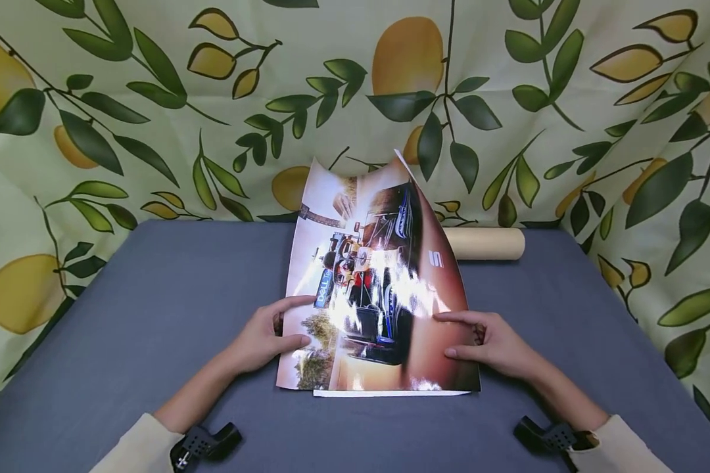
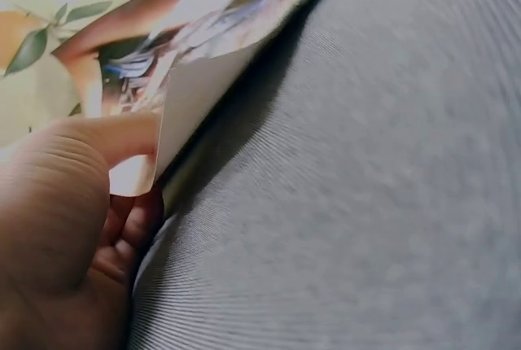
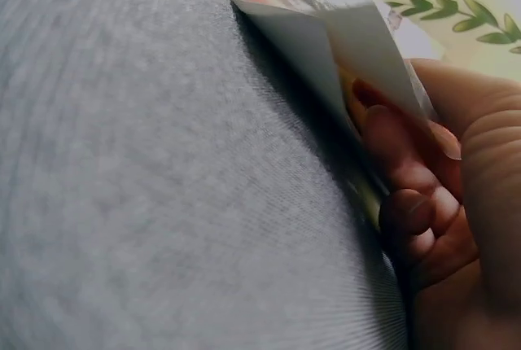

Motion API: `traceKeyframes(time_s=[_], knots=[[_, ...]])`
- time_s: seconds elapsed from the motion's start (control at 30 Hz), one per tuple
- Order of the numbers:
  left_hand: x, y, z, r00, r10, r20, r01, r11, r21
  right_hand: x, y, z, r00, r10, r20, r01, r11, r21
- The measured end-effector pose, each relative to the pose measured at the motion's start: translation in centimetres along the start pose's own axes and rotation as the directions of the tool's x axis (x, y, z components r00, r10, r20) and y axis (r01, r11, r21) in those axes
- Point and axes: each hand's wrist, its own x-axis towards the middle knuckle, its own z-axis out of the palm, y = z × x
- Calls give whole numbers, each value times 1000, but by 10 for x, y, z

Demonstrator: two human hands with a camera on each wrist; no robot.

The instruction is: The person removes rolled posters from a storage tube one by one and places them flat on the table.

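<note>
Glossy poster [image 1: 373, 282], perhaps double-layered, was pinched by left hand [image 1: 263, 338] and right hand [image 1: 498, 343], seemingly for straightening; the next move called for even tension.

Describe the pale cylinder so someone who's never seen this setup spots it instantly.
Start at the grey table and follow its far edge along the patterned backdrop. There the pale cylinder lies on its side, partly hidden behind the glossy sheet held by the left hand and right hand. It is plain and rounded; the sheet is shiny and brightly printed.
</note>
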Motion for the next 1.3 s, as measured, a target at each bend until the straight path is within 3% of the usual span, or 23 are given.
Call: traceKeyframes(time_s=[0.27,0.63,0.9,1.2,1.3], knots=[[2,1,-8,999,-4,51,4,1000,-11,6,3,-2,999,-33,-18,33,999,24],[3,3,-9,998,-45,35,47,998,-46,6,0,-1,999,42,5,-42,991,125],[7,3,-8,995,-102,-5,101,990,-100,1,0,-4,999,39,23,-44,957,287],[5,2,-3,992,-122,-28,119,989,-86,3,1,-3,999,-18,-28,23,979,203],[5,1,-1,993,-118,-20,116,989,-89,5,2,-4,999,-5,-35,12,982,189]])
